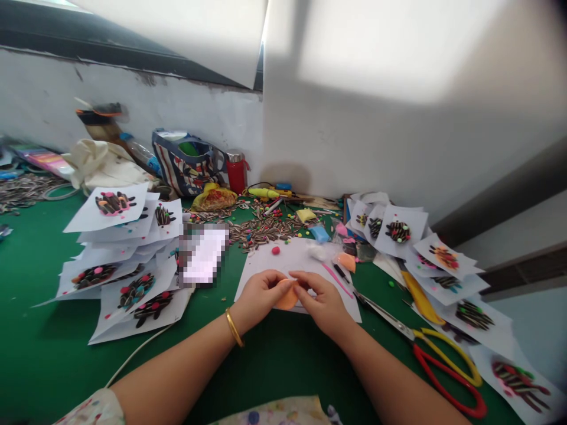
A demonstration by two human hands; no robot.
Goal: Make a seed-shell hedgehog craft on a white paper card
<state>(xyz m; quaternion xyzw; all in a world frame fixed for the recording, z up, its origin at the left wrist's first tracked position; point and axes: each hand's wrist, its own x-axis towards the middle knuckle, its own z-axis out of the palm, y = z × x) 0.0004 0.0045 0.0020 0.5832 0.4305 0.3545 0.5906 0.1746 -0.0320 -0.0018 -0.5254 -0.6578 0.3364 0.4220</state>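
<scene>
Between both hands is a flattened piece of orange modelling clay (287,298), held over a white sheet of paper (257,260). My left hand (261,293) grips its left side, thumb on top. On the other side, my right hand (319,295) pinches the clay's right edge with thumb and fingers. A small red clay ball (276,251) rests on the paper beyond my hands. To the right on the sheet are a pink clay strip (336,280) and a black pen (341,273). Another lump of orange clay (346,261) sits in clear wrapping by the sheet's right edge.
Scissors (410,330) with red and yellow handles lie right of the paper, near a yellow-handled cutter (420,295). Stacked paper pictures (133,254) stand left, more paper pictures (443,265) right. Sunflower seeds (261,230), a red flask (237,172) and a patterned bag (188,165) are behind.
</scene>
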